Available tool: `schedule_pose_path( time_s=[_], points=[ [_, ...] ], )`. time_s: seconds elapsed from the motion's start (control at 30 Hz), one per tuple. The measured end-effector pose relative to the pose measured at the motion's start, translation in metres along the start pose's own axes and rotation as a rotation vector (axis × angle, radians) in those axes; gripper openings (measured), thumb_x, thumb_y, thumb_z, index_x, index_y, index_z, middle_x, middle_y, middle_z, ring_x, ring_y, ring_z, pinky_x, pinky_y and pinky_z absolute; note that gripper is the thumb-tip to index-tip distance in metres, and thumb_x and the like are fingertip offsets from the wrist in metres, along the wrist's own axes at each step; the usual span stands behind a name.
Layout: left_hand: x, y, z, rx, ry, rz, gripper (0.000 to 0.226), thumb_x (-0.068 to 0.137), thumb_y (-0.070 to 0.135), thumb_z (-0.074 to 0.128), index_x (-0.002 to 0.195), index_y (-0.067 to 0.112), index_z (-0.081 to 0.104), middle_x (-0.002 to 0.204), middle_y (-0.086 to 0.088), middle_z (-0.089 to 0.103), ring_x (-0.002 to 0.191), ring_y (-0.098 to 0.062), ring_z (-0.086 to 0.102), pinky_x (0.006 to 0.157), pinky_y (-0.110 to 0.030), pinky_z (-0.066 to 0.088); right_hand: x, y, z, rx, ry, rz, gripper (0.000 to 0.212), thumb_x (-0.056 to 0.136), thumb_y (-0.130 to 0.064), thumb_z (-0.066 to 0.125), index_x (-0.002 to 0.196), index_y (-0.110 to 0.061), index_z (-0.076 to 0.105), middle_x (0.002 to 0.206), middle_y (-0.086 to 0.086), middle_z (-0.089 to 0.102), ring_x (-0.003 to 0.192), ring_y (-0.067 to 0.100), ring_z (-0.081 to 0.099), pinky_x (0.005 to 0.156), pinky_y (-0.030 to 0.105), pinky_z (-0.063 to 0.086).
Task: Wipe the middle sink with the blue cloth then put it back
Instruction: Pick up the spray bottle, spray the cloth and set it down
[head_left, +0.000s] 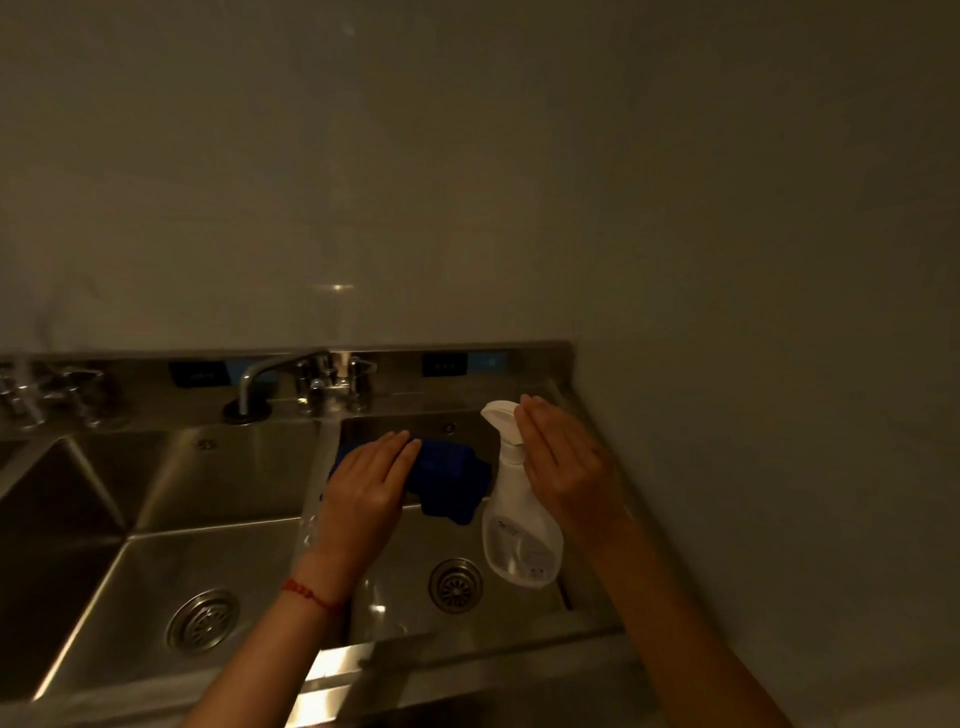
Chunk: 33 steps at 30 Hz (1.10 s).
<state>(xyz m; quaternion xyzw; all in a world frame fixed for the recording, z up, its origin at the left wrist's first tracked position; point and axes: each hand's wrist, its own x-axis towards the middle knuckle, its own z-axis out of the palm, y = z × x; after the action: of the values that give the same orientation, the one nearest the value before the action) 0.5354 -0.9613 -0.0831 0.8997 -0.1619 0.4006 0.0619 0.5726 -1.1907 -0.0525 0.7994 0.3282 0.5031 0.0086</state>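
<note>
The blue cloth (451, 479) is bunched up over the back of the right-hand sink basin (524, 618), just right of the divider. My left hand (366, 491) lies on its left part, fingers closed over it. The middle sink (156, 551), with a round drain (202, 619), sits to the left of that hand with nothing in it. My right hand (563, 470) is held flat, fingers straight and together, against the neck of a white spray bottle (519, 525). Its thumb is hidden, so a grip is unclear.
A curved faucet (254, 382) and valve handles (332, 382) stand on the back ledge between the two basins. A third basin (47, 519) lies at far left. The right basin has its own drain (455, 585). A wall closes off the right side.
</note>
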Motion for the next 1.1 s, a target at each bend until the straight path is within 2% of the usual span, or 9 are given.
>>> schedule_pose_path(
  time_s=[0.13, 0.27, 0.37, 0.53, 0.7, 0.8, 0.97, 1.1],
  points=[
    [-0.014, -0.015, -0.022, 0.058, 0.012, -0.043, 0.057, 0.038, -0.002, 0.095, 0.092, -0.007, 0.075, 0.093, -0.023, 0.074, 0.081, -0.035, 0.074, 0.069, -0.045, 0.06, 0.02, -0.023, 0.0, 0.058, 0.031, -0.043, 0.032, 0.08, -0.006, 0.065, 0.11, 0.004, 0.063, 0.112, 0.02, 0.065, 0.104, 0.029, 0.063, 0.082, 0.036, 0.055],
    [-0.032, -0.035, -0.042, 0.106, 0.012, -0.093, 0.056, 0.04, -0.005, 0.094, 0.093, -0.006, 0.075, 0.094, -0.024, 0.074, 0.082, -0.035, 0.074, 0.071, -0.047, 0.06, 0.041, -0.05, 0.001, 0.132, 0.025, -0.079, 0.041, 0.072, -0.007, 0.076, 0.109, 0.005, 0.063, 0.11, 0.021, 0.066, 0.103, 0.029, 0.063, 0.087, 0.037, 0.053],
    [-0.046, -0.053, -0.058, 0.148, 0.014, -0.137, 0.055, 0.042, -0.004, 0.093, 0.094, -0.005, 0.075, 0.094, -0.023, 0.074, 0.082, -0.035, 0.074, 0.072, -0.046, 0.06, 0.057, -0.073, 0.005, 0.19, 0.026, -0.103, 0.044, 0.069, -0.006, 0.078, 0.109, 0.004, 0.063, 0.11, 0.021, 0.066, 0.104, 0.029, 0.063, 0.089, 0.037, 0.051],
    [-0.069, -0.087, -0.087, 0.216, 0.038, -0.177, 0.052, 0.045, -0.003, 0.093, 0.093, -0.004, 0.075, 0.094, -0.021, 0.074, 0.083, -0.034, 0.074, 0.072, -0.045, 0.059, 0.083, -0.116, 0.016, 0.286, 0.032, -0.142, 0.049, 0.065, -0.006, 0.082, 0.109, 0.005, 0.063, 0.11, 0.022, 0.066, 0.103, 0.03, 0.063, 0.084, 0.037, 0.054],
    [-0.093, -0.125, -0.12, 0.265, 0.063, -0.2, 0.047, 0.049, -0.004, 0.09, 0.093, -0.005, 0.075, 0.095, -0.021, 0.074, 0.083, -0.034, 0.074, 0.072, -0.045, 0.06, 0.109, -0.165, 0.026, 0.335, 0.064, -0.159, 0.052, 0.065, -0.006, 0.082, 0.111, 0.004, 0.062, 0.11, 0.021, 0.066, 0.103, 0.029, 0.063, 0.087, 0.038, 0.053],
    [-0.111, -0.153, -0.137, 0.308, 0.093, -0.182, 0.024, 0.072, 0.002, 0.071, 0.095, -0.005, 0.075, 0.096, -0.021, 0.074, 0.085, -0.033, 0.074, 0.073, -0.044, 0.06, 0.126, -0.198, 0.032, 0.367, 0.097, -0.174, 0.049, 0.066, -0.005, 0.081, 0.11, 0.004, 0.062, 0.11, 0.021, 0.066, 0.103, 0.029, 0.063, 0.089, 0.038, 0.052],
    [-0.141, -0.198, -0.165, 0.372, 0.102, -0.203, 0.031, 0.078, 0.005, 0.053, 0.096, -0.004, 0.075, 0.098, -0.02, 0.074, 0.088, -0.032, 0.074, 0.075, -0.041, 0.059, 0.157, -0.254, 0.041, 0.429, 0.146, -0.205, 0.044, 0.068, -0.002, 0.08, 0.108, 0.005, 0.063, 0.108, 0.022, 0.066, 0.102, 0.03, 0.064, 0.083, 0.039, 0.055],
    [-0.166, -0.234, -0.191, 0.41, 0.097, -0.23, 0.035, 0.063, 0.001, 0.074, 0.097, -0.004, 0.075, 0.099, -0.02, 0.074, 0.088, -0.032, 0.074, 0.075, -0.041, 0.059, 0.18, -0.3, 0.048, 0.477, 0.173, -0.226, 0.043, 0.069, -0.001, 0.078, 0.109, 0.005, 0.063, 0.108, 0.022, 0.066, 0.102, 0.03, 0.064, 0.084, 0.039, 0.055]
  ],
)
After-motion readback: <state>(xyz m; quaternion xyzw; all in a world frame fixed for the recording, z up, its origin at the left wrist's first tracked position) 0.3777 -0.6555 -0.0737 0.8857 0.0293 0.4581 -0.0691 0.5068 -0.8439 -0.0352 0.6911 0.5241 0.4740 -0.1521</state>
